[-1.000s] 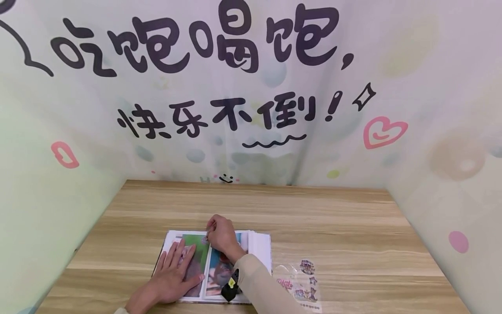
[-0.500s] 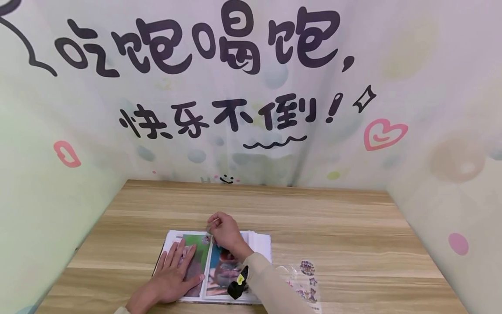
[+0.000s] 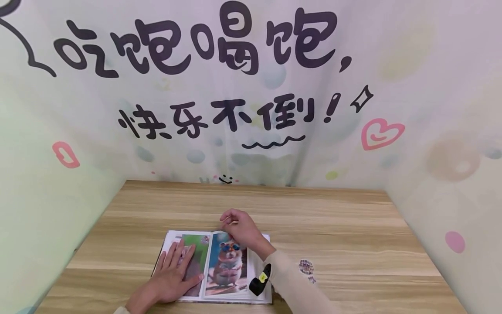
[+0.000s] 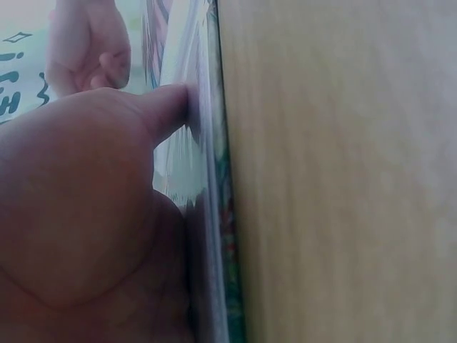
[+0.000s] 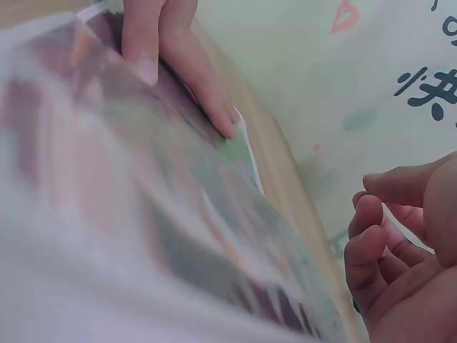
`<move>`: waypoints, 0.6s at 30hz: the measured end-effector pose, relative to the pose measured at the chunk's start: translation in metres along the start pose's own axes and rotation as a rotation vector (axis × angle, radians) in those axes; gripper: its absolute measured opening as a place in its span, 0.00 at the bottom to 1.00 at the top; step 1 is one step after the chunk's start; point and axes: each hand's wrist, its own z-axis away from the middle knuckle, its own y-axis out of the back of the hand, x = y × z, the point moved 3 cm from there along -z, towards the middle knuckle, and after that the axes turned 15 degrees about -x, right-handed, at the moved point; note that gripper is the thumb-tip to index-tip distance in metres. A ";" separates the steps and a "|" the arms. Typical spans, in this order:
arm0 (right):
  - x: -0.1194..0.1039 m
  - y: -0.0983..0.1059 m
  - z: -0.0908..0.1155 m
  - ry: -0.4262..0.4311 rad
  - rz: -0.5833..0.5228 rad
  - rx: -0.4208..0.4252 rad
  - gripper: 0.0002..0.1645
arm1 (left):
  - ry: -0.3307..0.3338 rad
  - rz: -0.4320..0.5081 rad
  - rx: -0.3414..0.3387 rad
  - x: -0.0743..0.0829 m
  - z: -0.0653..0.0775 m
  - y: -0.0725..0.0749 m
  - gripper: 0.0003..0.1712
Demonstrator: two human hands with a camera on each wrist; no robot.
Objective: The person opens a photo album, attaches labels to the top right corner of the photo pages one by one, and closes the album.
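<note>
A photo album (image 3: 253,261) lies spread on the table. My left hand (image 3: 174,274) rests flat on its left page, fingers spread over a green and grey photo (image 3: 200,255). A small sticker (image 3: 205,239) sits at that photo's upper right corner. The right page bears a photo of a hamster in sunglasses (image 3: 228,270). Over the top edge of this page is my right hand (image 3: 242,227). In the right wrist view, the right hand (image 5: 400,250) has loosely bent fingers, thumb near the index fingertip, with nothing visible between them.
To the right of the album lies a clear sticker sheet (image 3: 306,267), partly hidden by the right sleeve (image 3: 294,283). A black wrist strap with a yellow mark (image 3: 260,279) is on the right wrist. The printed wall cloth (image 3: 266,165) stands behind the wooden table (image 3: 333,218).
My right hand has left the sticker at the left photo's corner and moved right, uncovering the hamster photo. Its sleeve now covers more of the sticker sheet. The left hand has stayed put.
</note>
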 end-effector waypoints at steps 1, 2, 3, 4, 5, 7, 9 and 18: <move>0.000 0.003 0.002 -0.003 0.019 0.001 0.09 | 0.000 -0.003 -0.001 0.000 0.000 0.000 0.50; 0.000 0.006 0.005 -0.005 0.031 -0.001 0.09 | 0.000 -0.004 -0.003 0.001 0.000 0.001 0.50; 0.000 0.009 0.007 -0.008 0.045 -0.004 0.09 | -0.001 -0.003 -0.003 0.001 0.000 0.001 0.50; 0.001 0.011 0.010 -0.012 0.055 -0.011 0.08 | 0.000 -0.005 -0.006 0.001 0.000 0.001 0.50; 0.002 0.014 0.012 -0.013 0.064 -0.018 0.08 | 0.002 -0.005 -0.010 0.000 0.000 0.001 0.50; 0.004 0.019 0.017 -0.020 0.081 -0.036 0.06 | 0.007 -0.010 -0.016 0.000 0.000 0.001 0.51; 0.005 0.025 0.022 -0.017 0.102 -0.056 0.05 | 0.010 -0.012 -0.022 -0.001 0.000 0.001 0.51; 0.006 0.054 0.058 -0.012 0.212 -0.114 0.06 | 0.012 0.003 -0.033 0.000 -0.001 0.002 0.51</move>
